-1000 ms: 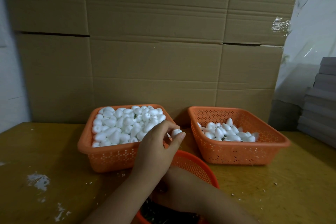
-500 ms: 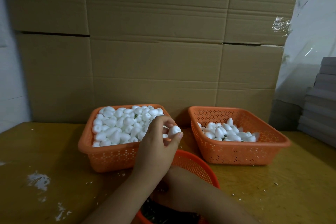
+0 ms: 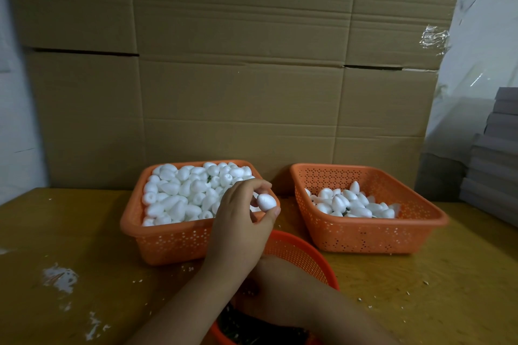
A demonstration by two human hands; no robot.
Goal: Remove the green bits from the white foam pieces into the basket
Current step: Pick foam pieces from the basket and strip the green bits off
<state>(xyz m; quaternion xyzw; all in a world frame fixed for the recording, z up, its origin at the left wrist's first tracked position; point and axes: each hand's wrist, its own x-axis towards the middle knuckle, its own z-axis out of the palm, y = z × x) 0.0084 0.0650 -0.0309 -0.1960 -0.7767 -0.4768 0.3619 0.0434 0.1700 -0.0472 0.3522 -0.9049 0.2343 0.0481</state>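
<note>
My left hand (image 3: 238,221) pinches one white foam piece (image 3: 266,202) between thumb and fingers, just above the right corner of the left orange basket (image 3: 131,221). That basket is heaped with white foam pieces (image 3: 179,193). The right orange basket (image 3: 420,221) holds a smaller pile of foam pieces (image 3: 353,204). A round orange basket (image 3: 302,249) sits nearest me with dark green bits (image 3: 246,328) inside. My right hand (image 3: 274,286) lies low in the round basket, under my left forearm, its fingers hidden.
All three baskets stand on a yellow-brown wooden table (image 3: 70,232) with white crumbs and scuffed patches (image 3: 59,277). Stacked cardboard boxes (image 3: 241,92) wall off the back. A pile of grey sheets (image 3: 496,159) stands at the right edge.
My left hand has lifted the foam piece a little up and clear of the heap in the left basket, turning it in the fingers. My right arm stays in the round basket.
</note>
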